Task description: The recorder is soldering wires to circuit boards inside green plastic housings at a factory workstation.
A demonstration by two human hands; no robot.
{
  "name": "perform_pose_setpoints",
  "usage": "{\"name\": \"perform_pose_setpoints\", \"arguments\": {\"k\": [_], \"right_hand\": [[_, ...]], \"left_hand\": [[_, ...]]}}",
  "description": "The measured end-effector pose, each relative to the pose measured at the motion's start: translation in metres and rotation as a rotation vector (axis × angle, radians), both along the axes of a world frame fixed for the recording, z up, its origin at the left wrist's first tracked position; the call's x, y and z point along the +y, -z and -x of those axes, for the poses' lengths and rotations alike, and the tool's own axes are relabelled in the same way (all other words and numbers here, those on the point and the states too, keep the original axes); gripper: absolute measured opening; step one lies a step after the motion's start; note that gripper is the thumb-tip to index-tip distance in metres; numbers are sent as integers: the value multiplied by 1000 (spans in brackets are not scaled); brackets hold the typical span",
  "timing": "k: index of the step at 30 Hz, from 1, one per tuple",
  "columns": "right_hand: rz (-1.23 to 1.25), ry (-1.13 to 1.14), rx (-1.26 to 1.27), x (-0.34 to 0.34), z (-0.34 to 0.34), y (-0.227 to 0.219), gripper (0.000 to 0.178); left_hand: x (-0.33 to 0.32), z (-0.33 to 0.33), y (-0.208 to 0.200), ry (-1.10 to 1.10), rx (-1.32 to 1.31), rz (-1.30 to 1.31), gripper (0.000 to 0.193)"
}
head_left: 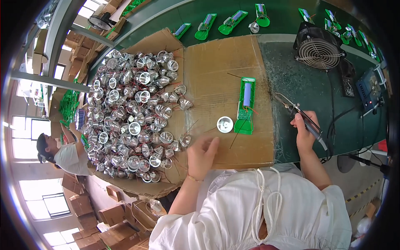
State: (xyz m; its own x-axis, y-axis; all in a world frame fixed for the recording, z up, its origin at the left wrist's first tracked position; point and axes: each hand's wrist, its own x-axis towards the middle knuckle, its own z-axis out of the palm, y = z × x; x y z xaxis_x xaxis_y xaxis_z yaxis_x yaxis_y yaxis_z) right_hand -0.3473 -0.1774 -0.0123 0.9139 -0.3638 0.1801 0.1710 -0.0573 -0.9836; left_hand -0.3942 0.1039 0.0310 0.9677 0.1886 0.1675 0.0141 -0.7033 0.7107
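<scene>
Head: RH [304, 136] grips soldering iron [316, 133]; LH [201, 155] nr reflector [225, 124].

We take the grilled black bench fan [319, 54] as reference. Far left of it and higher in view, we record a second dark fan [100, 22]. Far left and lower: a grey metal frame [50, 81], then a person in a white top [71, 159]. Lower still on that side, we note bright windows [39, 196] and brown cartons [113, 213]. Below the reference, slightly right: yellow-and-black floor striping [363, 191].
</scene>
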Motion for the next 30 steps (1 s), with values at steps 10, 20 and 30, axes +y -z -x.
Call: {"name": "perform_pose_setpoints", "arguments": {"k": [10,20,30], "right_hand": [[-25,-24,6,0,0,1,15],[-112,-171,-90,5,29,-16,11],[125,-348,20,22,29,-22,16]], "left_hand": [[1,-55,22,-209,294,877,19],[-21,-51,1,115,244,832,17],[-37,-56,9,287,153,119,11]]}}
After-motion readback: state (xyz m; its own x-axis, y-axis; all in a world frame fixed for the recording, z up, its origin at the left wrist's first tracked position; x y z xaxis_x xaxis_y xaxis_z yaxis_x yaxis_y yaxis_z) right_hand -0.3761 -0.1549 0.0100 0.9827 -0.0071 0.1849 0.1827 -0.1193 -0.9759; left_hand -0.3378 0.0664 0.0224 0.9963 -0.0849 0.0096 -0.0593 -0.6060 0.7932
